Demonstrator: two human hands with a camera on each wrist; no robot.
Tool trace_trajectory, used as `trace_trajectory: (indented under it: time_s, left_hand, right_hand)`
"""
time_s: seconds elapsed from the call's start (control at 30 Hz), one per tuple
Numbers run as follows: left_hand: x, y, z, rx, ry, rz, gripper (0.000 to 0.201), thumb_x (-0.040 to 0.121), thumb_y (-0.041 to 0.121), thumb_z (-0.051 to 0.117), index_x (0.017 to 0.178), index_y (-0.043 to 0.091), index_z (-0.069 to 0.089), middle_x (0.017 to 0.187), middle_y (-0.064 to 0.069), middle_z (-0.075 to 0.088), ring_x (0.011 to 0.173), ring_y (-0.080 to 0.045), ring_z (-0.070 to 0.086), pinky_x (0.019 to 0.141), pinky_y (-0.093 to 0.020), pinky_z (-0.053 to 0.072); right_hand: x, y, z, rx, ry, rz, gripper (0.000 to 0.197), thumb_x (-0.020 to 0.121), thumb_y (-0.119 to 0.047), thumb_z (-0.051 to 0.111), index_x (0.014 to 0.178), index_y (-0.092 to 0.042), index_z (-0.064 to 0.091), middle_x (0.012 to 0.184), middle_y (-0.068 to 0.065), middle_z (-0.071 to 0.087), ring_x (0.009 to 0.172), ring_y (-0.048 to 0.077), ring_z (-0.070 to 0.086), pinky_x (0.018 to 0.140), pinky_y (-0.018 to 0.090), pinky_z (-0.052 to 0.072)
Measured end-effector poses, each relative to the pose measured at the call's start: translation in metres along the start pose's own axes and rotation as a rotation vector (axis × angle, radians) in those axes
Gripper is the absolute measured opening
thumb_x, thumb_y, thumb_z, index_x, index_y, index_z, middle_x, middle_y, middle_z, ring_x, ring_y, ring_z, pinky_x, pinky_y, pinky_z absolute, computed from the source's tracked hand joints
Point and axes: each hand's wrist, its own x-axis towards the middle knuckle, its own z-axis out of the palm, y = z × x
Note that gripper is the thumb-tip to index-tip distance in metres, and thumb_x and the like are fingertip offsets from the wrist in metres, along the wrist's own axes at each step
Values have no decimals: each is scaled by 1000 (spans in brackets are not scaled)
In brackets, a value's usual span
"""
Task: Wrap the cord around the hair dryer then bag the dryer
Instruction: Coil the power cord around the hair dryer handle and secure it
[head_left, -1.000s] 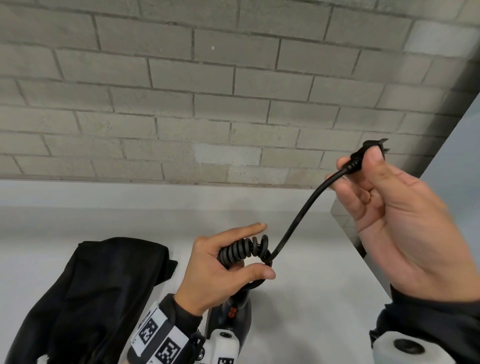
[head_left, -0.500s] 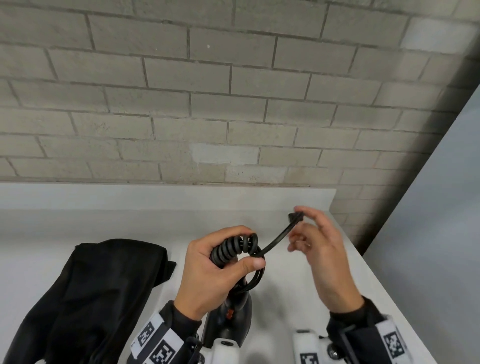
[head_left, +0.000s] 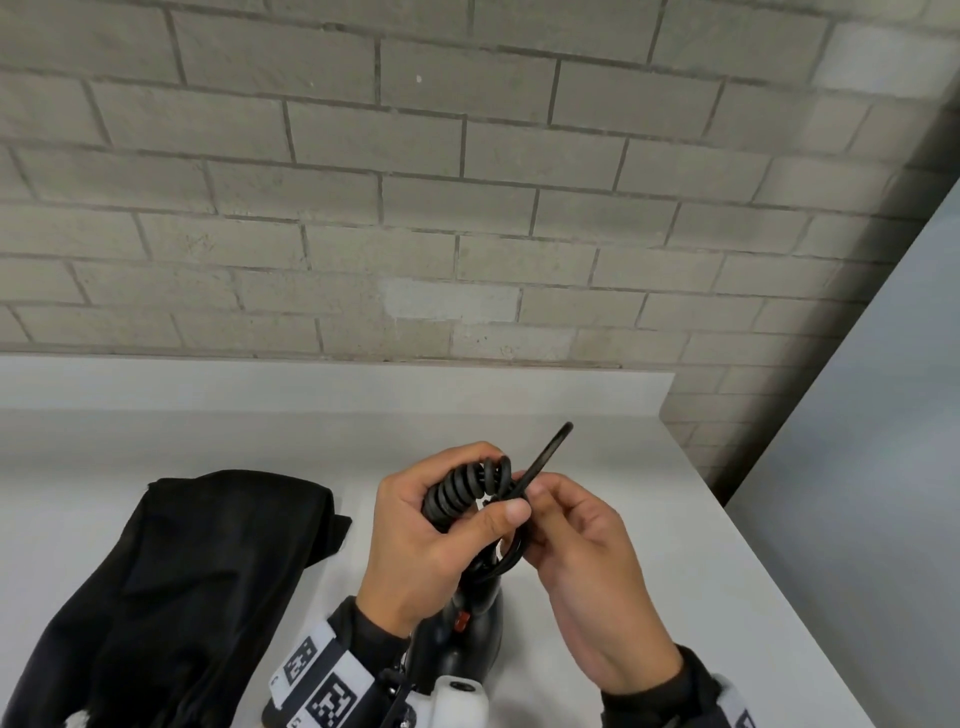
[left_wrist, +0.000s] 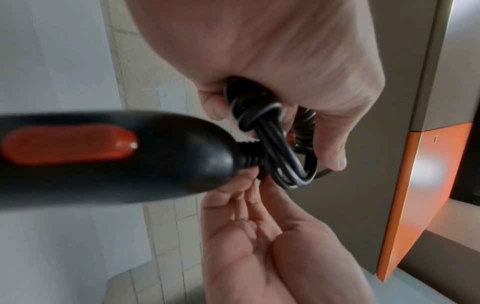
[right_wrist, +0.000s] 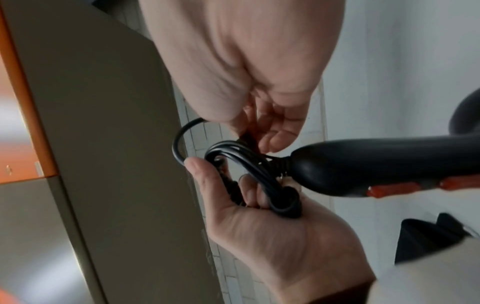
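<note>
The left hand (head_left: 415, 535) grips the coiled cord (head_left: 467, 488), the right hand (head_left: 582, 561) pinches its end; plug hidden.

A grey brick wall (head_left: 467, 182) rises in front of me, behind the white surface (head_left: 675, 519). To my right stands a pale grey panel (head_left: 883, 467). From my wrists I also see a beige cabinet (left_wrist: 405, 82) with an orange part (left_wrist: 428, 195).
</note>
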Motion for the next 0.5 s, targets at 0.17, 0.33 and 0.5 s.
trace_trajectory:
  time_s: [0.17, 0.33, 0.5]
  left_hand:
    - [0, -5, -1, -83, -6, -36, 35, 68, 32, 84, 89, 6, 71, 63, 3, 58, 43, -14, 42, 48, -18, 39]
    - [-2, -6, -1, -149, -44, -29, 31, 69, 22, 80, 84, -2, 68, 62, 2, 54, 43, -6, 43, 45, -13, 37]
    - [-3, -1, 1, -145, -51, -35, 29, 72, 22, 78, 79, -2, 64, 61, 2, 51, 48, -10, 44, 50, -18, 39]
  right_hand:
    - [-4, 0, 2, 131, 6, 56, 27, 98, -16, 49, 99, 3, 68, 97, 23, 71, 90, 29, 64, 86, 39, 53]
    - [-11, -3, 5, 206, -20, 102, 24, 86, -20, 56, 87, -5, 74, 91, 18, 72, 80, 21, 66, 76, 32, 55]
    - [-13, -4, 6, 181, -33, 95, 20, 81, -19, 60, 84, -5, 74, 85, 19, 72, 73, 20, 67, 68, 27, 55]
